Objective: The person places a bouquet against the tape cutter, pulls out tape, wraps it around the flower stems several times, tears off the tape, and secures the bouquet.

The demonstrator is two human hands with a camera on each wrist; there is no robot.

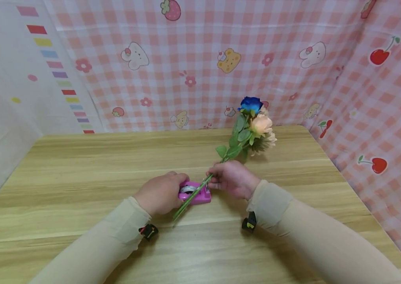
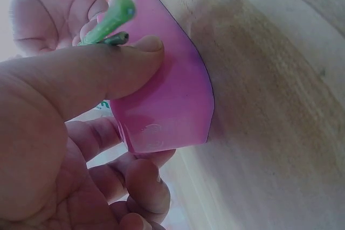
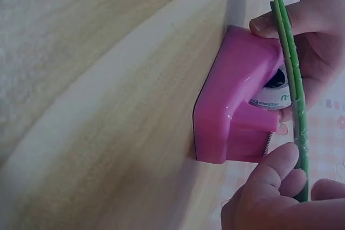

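Observation:
A pink tape dispenser with a white tape roll stands on the wooden table. My left hand grips its left end, the thumb pressed on the pink side in the left wrist view. Long green stems slant across above the dispenser, and my right hand pinches them at its right. The stems lead up to a blue rose, a peach flower and other pale blooms at the back right. In the right wrist view, the stems pass in front of the tape roll.
The wooden table runs back to a pink checked cloth with cartoon prints. More of this cloth hangs along the right side. A white cloth with coloured marks hangs at the left.

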